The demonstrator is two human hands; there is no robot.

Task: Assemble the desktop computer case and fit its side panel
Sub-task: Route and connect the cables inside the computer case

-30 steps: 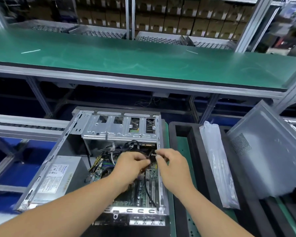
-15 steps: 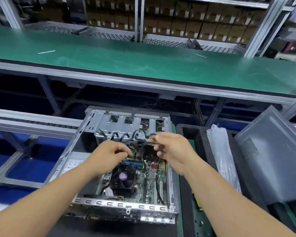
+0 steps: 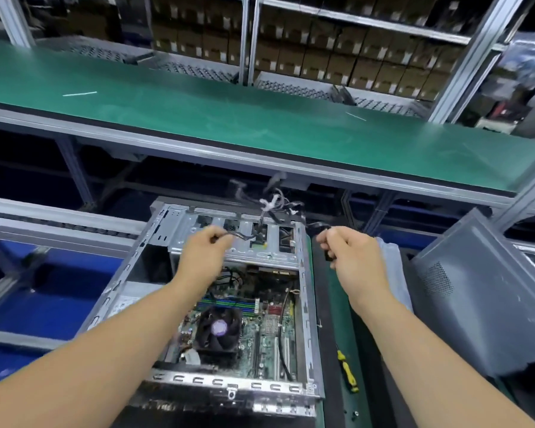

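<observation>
An open desktop case [image 3: 306, 307] lies flat in front of me, its motherboard and black CPU fan [image 3: 218, 329] exposed. A silver drive cage [image 3: 238, 242] spans its far end. My left hand [image 3: 203, 254] hovers over the cage, shut on a black cable [image 3: 244, 236]. My right hand [image 3: 354, 254] is past the case's right wall, shut on a black connector [image 3: 328, 256] of the same cable bundle [image 3: 275, 205], which is lifted above the cage. The grey side panel [image 3: 482, 291] leans at the right.
A yellow-handled screwdriver [image 3: 346, 370] lies on the green mat right of the case. A clear plastic bag [image 3: 396, 273] sits behind my right hand. A long green conveyor shelf [image 3: 260, 118] runs across the back, with stacked cardboard boxes [image 3: 337, 54] beyond.
Both hands rose from inside the case and spread apart, pulling the cable bundle up and out over the drive cage. The fan and motherboard are now uncovered.
</observation>
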